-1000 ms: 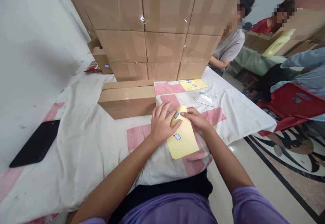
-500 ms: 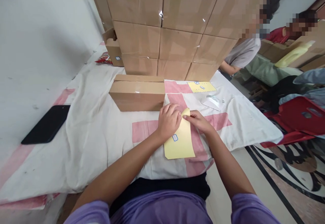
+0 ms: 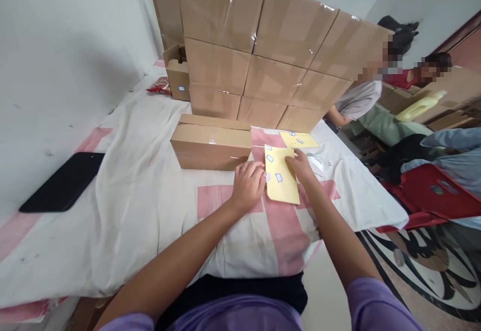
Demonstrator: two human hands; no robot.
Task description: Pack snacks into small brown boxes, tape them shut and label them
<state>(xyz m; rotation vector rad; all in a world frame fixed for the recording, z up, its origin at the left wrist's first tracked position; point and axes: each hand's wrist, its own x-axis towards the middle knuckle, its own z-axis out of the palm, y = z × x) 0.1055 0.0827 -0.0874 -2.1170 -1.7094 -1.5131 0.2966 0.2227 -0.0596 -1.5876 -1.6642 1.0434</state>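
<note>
A yellow sheet [image 3: 283, 191] with several small blue-edged white stickers [image 3: 278, 177] is held over the cloth. My right hand [image 3: 299, 164] grips its upper right edge, thumb on the face and the other fingers behind it. At the sheet's left edge is my left hand [image 3: 248, 183], fingers curled and closed at the tips. A small whitish piece, which looks like a sticker [image 3: 268, 176], shows at those fingertips, partly hidden. Just behind my left hand lies a closed cardboard box [image 3: 212, 145].
Stacked taped cardboard boxes [image 3: 276, 78] rise at the back. Beyond the sheet are another yellow sheet [image 3: 304, 141] and a white object [image 3: 316, 164]. A black phone [image 3: 63, 183] lies left on the cloth [image 3: 139, 211]. Two people and a red chair [image 3: 438, 193] are at right.
The yellow sheet has moved up and right, with its upper corner now flat rather than curled. My left hand has come off its face to the left edge, uncovering more stickers.
</note>
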